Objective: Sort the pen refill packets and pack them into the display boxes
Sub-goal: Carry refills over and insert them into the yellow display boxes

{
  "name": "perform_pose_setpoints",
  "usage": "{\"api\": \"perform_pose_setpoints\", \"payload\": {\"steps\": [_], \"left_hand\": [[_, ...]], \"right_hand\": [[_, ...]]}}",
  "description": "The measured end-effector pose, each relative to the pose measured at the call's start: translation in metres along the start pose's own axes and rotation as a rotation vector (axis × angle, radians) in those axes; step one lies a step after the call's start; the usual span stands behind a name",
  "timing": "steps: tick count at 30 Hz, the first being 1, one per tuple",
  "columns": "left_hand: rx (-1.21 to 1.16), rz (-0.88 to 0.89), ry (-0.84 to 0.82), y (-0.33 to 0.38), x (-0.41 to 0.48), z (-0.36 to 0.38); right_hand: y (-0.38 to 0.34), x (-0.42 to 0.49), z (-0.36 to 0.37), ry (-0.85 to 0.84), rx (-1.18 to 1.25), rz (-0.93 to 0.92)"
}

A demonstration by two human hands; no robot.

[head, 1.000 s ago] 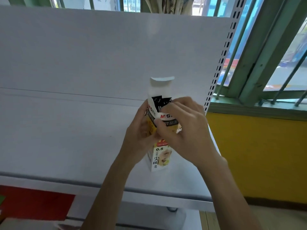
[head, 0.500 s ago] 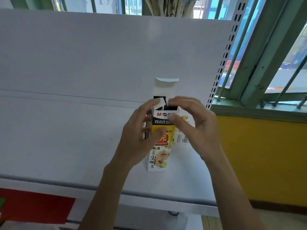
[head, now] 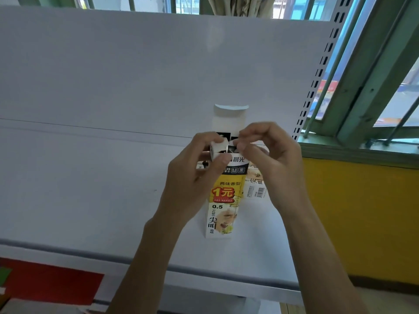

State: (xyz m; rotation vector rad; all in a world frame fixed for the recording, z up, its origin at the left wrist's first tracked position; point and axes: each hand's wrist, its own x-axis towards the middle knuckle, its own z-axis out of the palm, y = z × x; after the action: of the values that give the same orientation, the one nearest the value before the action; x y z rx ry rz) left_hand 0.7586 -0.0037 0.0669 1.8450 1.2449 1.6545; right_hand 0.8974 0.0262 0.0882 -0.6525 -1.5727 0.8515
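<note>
A tall pen refill display box (head: 223, 200), yellow, white and black with a red price mark, stands upright on the white shelf (head: 79, 189). Its white top lid (head: 230, 114) is raised at the back. My left hand (head: 195, 175) pinches the small white side flap (head: 218, 149) at the box's open top between thumb and fingers. My right hand (head: 272, 159) pinches the opposite flap at the right of the opening. The box's inside is hidden by my fingers.
A white back panel (head: 136, 71) rises behind the shelf, with a perforated upright (head: 317, 82) at its right end. A barred window (head: 385, 75) and yellow wall (head: 362, 223) lie to the right. A red surface (head: 52, 284) shows below the shelf edge.
My right hand has lifted off the box front and moved to the top opening. Both hands now work the small top flaps, folding the left one inward.
</note>
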Motion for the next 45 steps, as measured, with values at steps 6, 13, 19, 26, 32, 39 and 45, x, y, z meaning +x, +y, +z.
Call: {"api": "perform_pose_setpoints", "payload": {"steps": [6,13,19,26,32,39,45], "left_hand": [[-0.037,0.018,-0.067,-0.001,0.003,0.0],[-0.011,0.051,-0.107,-0.004,0.003,0.002],[-0.005,0.058,-0.073,-0.007,0.009,-0.002],[0.006,0.028,0.038,-0.011,0.006,0.003],[-0.077,0.013,0.322,-0.013,-0.004,0.019],[-0.102,0.006,0.293,-0.012,-0.001,0.019],[-0.096,0.004,0.276,-0.014,0.0,0.017]], "right_hand": [[-0.009,0.001,0.0,0.004,-0.05,0.081],[-0.008,0.015,-0.008,-0.095,0.351,0.478],[-0.003,0.014,-0.01,-0.251,0.431,0.247],[0.002,0.009,-0.002,-0.161,0.23,0.072],[0.002,0.012,0.001,-0.139,0.181,0.043],[0.005,0.013,-0.001,-0.135,0.203,0.07],[0.005,0.015,0.001,-0.137,0.252,0.126]]}}
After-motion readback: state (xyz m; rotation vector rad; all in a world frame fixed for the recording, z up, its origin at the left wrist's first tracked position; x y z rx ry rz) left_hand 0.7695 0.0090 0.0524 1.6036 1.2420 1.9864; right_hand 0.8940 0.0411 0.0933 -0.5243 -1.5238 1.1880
